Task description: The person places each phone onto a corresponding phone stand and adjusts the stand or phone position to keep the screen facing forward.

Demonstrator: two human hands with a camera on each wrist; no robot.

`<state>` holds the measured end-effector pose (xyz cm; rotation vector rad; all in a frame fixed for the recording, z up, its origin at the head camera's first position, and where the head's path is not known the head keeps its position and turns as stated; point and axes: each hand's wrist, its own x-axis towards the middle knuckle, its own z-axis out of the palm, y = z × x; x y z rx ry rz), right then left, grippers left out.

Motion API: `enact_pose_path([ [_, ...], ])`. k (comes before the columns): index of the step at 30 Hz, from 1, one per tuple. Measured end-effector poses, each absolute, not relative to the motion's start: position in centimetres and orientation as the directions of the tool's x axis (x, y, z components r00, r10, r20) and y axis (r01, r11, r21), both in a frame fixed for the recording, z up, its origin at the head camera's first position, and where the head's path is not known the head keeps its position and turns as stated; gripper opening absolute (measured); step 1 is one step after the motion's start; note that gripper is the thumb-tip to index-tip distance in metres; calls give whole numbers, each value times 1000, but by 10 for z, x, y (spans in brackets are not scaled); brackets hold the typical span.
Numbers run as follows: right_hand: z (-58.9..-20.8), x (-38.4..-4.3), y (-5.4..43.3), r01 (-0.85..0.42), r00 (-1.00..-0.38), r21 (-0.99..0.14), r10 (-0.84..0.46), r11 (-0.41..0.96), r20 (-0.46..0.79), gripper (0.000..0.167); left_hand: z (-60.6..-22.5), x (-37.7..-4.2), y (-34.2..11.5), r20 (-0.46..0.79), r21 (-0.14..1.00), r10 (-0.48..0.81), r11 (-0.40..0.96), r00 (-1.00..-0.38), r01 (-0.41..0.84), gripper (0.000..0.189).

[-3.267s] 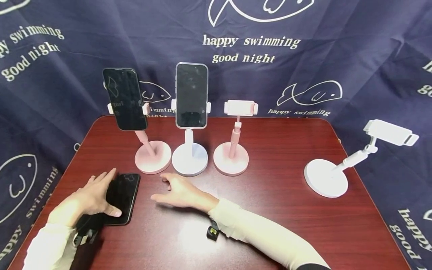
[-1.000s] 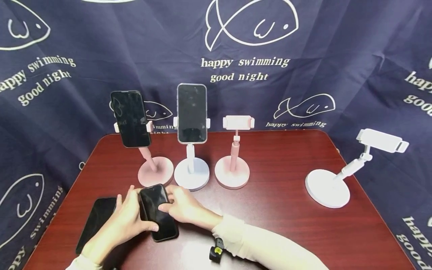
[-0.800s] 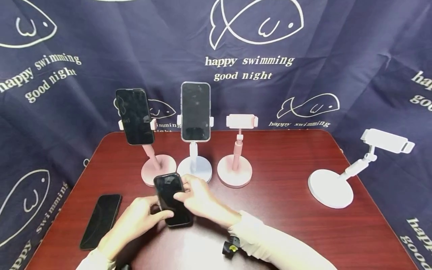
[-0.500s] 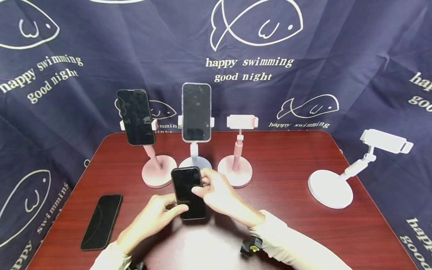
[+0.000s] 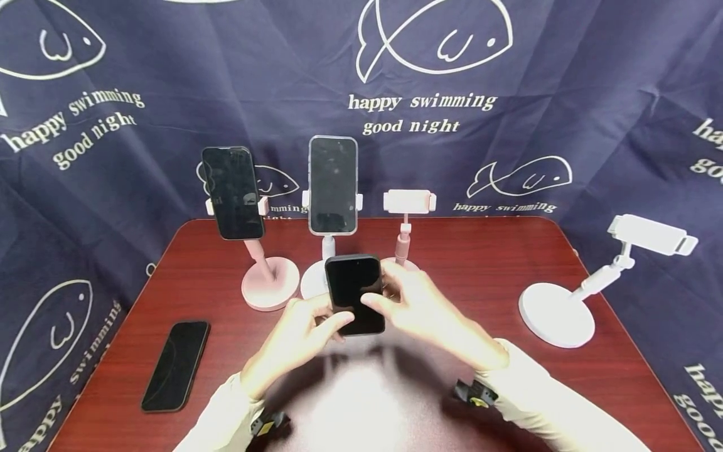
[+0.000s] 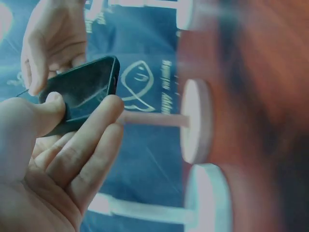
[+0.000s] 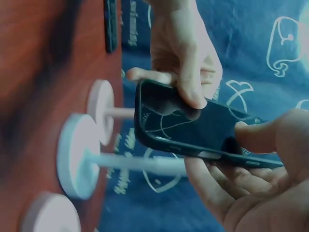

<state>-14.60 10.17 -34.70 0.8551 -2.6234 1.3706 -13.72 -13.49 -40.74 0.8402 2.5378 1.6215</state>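
Between both hands a black smartphone is held up off the table, screen toward the head camera. My left hand pinches its left edge, thumb on the screen and fingers behind, as the left wrist view shows. On its right edge my right hand grips it the same way; the thumb lies on the glass. Behind the phone stand a white phone stand bearing a phone in a clear case, and a pink stand with a bare clamp, its base partly hidden by the right hand.
A second black phone lies flat at the table's left. At the back left, a pink stand carries a dark phone. Far right, a white stand leans outward with its clamp bare. A blue printed curtain hangs behind the table.
Over three seconds, the hands went from apart to both holding the black phone picked up from the left. They have carried it rightward and raised it in front of the middle stands.
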Motion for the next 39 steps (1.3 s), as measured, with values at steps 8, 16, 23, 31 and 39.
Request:
enact_pose_path([
  [8, -305, -156, 127, -409, -901, -765, -351, 497, 254, 11, -360, -156, -109, 368, 758, 437, 370, -821, 537, 9],
  [16, -258, -173, 145, -462, -887, -700, -281, 545, 367, 16, -315, -179, -92, 419, 719, 453, 364, -787, 593, 10],
  [23, -230, -202, 160, -455, -891, -704, -269, 546, 367, 17, -284, -197, -80, 389, 789, 406, 317, -827, 527, 17],
  [31, -226, -231, 173, -339, -940, -792, -146, 507, 309, 16, -259, -213, -66, 392, 757, 394, 376, -831, 535, 31],
  [39, -238, -253, 183, -292, -956, -837, -104, 464, 275, 7, -246, -227, -62, 451, 647, 355, 502, -819, 574, 32],
])
